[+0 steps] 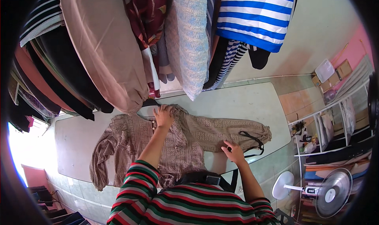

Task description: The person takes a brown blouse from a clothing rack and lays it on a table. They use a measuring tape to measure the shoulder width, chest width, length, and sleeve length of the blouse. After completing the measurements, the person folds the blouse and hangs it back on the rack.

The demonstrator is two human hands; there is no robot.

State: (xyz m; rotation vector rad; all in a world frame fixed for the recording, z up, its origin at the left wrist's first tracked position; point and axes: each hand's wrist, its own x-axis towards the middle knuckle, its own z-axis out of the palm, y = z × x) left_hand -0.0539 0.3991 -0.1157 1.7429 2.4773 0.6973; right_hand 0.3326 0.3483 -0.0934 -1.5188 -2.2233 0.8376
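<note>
A brown patterned blouse (186, 133) with ruffles and long sleeves lies spread on a white table (254, 97). My left hand (163, 116) rests on it by the neckline, beside a row of buttons; whether the fingers pinch cloth cannot be told. Part of a dark clothes hanger (150, 102) shows at the collar. My right hand (234, 152) hovers at or just touches the lower edge of the outstretched right-side sleeve (225, 130), fingers apart and holding nothing. Close to it, a black cord (260, 145) loops over the cuff end. The other sleeve (100, 162) hangs bent at the left.
Hanging garments crowd the space above the table, among them a beige garment (100, 47) and a blue-striped one (254, 14). A fan (330, 194) stands at the lower right before a white shelf rack (308, 155) with folded clothes. Dark clothes (68, 217) lie lower left.
</note>
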